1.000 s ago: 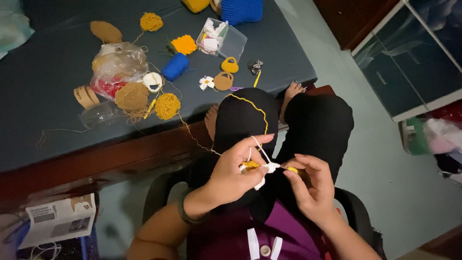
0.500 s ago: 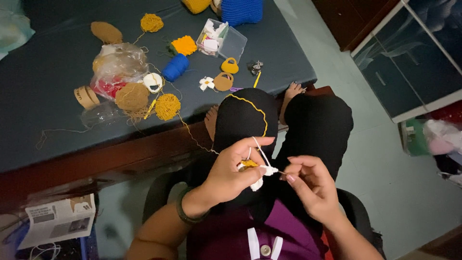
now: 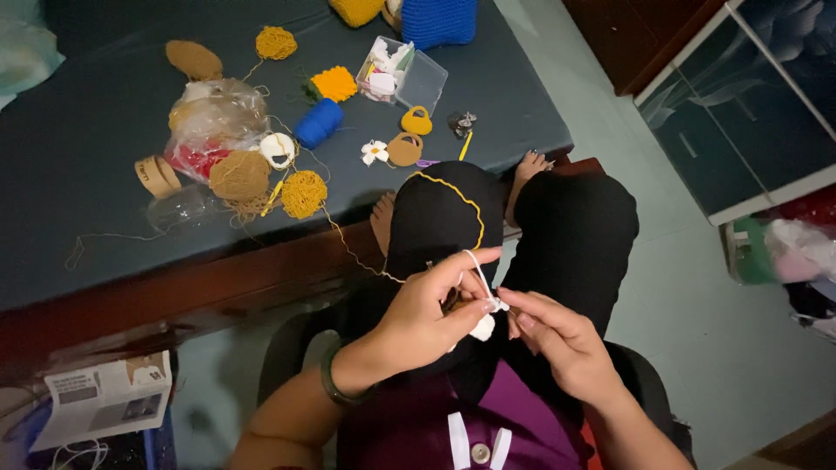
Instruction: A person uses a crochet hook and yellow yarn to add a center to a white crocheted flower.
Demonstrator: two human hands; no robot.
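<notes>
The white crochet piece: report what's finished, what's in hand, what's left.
Done: a white flower and small tan and yellow baskets lie finished on the table. In hand: the left hand and right hand work a small white piece with white yarn. Left: it looks small and incomplete; how much remains is unclear.

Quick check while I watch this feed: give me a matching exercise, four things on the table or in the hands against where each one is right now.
Things:
1. blue yarn spool
2. clear plastic box
3. small white crochet piece
4. white crochet flower

Places:
A. pinched between the left hand and right hand, over the lap
B. flat on the table, just left of a tan basket-shaped piece
C. far side of the table, lid open, below the blue knitted item
D. lying just under the orange yarn ball

Pairs: 1-D, 2-C, 3-A, 4-B
</notes>
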